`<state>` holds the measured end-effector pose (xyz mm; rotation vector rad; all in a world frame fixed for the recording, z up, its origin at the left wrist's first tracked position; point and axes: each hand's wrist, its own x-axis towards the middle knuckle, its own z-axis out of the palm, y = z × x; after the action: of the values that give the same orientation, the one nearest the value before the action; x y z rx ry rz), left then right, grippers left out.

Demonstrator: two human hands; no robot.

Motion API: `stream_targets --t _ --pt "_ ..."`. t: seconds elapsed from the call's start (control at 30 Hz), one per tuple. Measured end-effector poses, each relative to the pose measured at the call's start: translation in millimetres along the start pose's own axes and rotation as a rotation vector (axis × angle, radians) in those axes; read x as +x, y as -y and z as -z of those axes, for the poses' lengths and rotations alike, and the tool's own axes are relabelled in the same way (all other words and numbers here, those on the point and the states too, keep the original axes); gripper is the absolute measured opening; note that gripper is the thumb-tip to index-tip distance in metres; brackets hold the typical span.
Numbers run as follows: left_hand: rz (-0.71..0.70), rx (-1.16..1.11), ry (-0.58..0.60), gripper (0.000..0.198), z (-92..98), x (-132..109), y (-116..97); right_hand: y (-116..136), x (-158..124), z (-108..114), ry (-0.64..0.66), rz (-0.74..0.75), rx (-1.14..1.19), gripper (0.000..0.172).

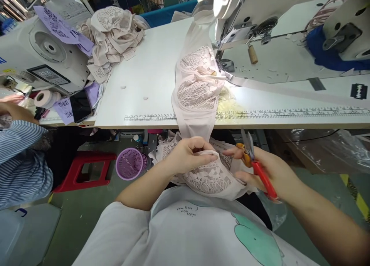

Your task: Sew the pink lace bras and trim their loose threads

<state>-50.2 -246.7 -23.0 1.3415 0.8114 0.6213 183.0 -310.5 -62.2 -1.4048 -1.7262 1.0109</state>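
A pale pink lace bra (209,179) rests over my lap below the table edge. My left hand (186,155) pinches its upper edge between thumb and fingers. Small scissors (262,177) with a red handle and an orange one sit in my right hand (274,167), blades pointing up toward the table. The thumb and fingertips of that hand also touch the bra's right side. Another lace bra (195,96) lies on the white table (138,73), partly beside the sewing machine's needle area, its lower end hanging over the edge toward my left hand.
A sewing machine (231,11) stands at the back right, a strap (274,86) running right from it. On the left are another machine (43,54), piled bras (115,34) and a phone (81,106). Below are a purple basket (130,164), a red stool (86,169) and a person's striped sleeve (21,138).
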Motion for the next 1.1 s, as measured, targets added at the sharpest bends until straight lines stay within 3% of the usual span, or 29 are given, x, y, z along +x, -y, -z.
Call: stream_targets --t 0.13,0.4,0.6,0.77,1.0,1.1 --pt "-0.095 0.119 -0.041 0.031 0.6 -3.2 0.2 16.6 12.3 -18.7 0.058 0.057 0.054 0.026" --pt "-0.335 0.333 -0.190 0.019 1.8 -9.8 11.7 20.5 10.5 -22.8 -0.049 0.110 -0.015 0.022" --pt "-0.372 0.514 -0.176 0.018 3.9 -17.2 9.9 26.6 8.0 -19.0 -0.037 0.150 -0.042 0.016" --pt "-0.428 0.480 -0.155 0.018 4.0 -18.8 8.2 24.5 4.7 -17.2 -0.012 0.174 -0.062 0.013" --pt "-0.318 0.341 -0.074 0.018 6.3 -16.9 -0.3 25.9 3.4 -13.8 0.012 0.136 -0.050 0.008" --pt "-0.347 0.315 -0.080 0.018 5.9 -15.5 -1.3 24.8 3.3 -13.2 -0.004 0.146 -0.046 0.008"
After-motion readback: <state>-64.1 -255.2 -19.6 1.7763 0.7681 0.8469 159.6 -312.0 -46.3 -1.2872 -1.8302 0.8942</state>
